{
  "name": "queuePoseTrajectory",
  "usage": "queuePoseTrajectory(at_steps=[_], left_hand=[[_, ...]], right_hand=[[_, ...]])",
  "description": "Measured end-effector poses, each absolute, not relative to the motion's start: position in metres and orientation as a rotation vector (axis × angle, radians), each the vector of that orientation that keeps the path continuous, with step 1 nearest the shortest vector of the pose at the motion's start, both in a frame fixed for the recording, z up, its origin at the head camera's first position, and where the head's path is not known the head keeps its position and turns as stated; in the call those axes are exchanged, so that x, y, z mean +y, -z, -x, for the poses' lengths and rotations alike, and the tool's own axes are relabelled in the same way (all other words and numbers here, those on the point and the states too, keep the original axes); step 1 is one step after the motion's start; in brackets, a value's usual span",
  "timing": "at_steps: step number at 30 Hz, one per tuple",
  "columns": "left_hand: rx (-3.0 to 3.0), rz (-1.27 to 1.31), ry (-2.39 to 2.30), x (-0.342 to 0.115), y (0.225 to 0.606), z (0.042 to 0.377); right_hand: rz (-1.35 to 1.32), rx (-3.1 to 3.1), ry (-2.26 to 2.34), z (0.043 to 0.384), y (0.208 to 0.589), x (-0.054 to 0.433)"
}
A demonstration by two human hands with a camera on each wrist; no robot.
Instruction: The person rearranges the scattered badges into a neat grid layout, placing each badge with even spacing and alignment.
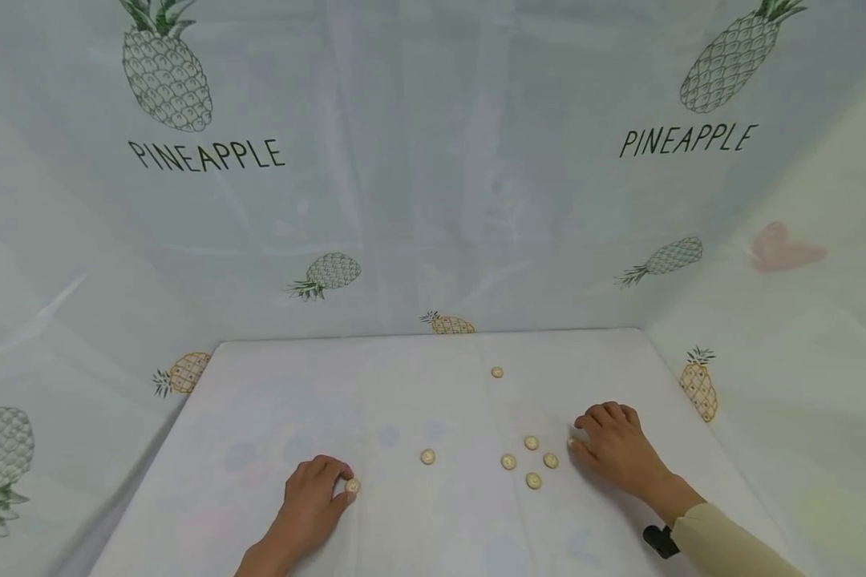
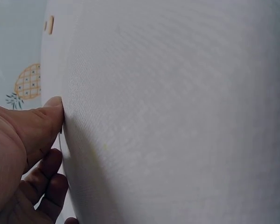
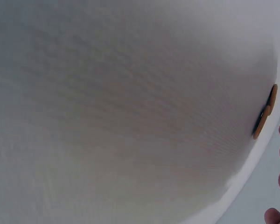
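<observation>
Near the left of the table, my left hand pinches a small round wooden disc between thumb and index finger. In the left wrist view the thumb is down at the white cloth, and the disc is hidden. My right hand, palm down on the right side, has thumb and index finger at another wooden disc, which is partly covered by the thumb. Several matching discs lie loosely grouped just left of that hand. One disc lies between the hands.
A single disc lies farther back on the white-covered table. A dark heart-shaped item shows beside the right sleeve. Pineapple-printed sheets hang behind the table and along both sides.
</observation>
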State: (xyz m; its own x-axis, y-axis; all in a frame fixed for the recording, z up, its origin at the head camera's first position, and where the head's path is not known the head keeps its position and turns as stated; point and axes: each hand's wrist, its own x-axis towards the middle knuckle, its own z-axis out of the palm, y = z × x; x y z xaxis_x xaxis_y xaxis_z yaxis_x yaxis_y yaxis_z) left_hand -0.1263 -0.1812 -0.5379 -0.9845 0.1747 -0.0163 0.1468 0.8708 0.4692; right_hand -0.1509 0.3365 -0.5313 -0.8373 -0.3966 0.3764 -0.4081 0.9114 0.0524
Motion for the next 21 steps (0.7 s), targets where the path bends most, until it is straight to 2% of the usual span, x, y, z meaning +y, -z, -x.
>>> queuePoseTrajectory(at_steps=[9, 16, 21], left_hand=[[2.979, -0.245, -0.731, -0.182, 0.535, 0.126], [2.976, -0.229, -0.737, -0.182, 0.534, 0.126], [2.976, -0.219, -0.740, -0.181, 0.535, 0.125]], right_hand=[[-0.639, -2.717, -0.026, 0.158, 0.538, 0.334], [-0.776, -2.634, -0.088, 0.164, 0.538, 0.331], [-0.726, -2.630, -0.061, 0.163, 0.538, 0.334]])
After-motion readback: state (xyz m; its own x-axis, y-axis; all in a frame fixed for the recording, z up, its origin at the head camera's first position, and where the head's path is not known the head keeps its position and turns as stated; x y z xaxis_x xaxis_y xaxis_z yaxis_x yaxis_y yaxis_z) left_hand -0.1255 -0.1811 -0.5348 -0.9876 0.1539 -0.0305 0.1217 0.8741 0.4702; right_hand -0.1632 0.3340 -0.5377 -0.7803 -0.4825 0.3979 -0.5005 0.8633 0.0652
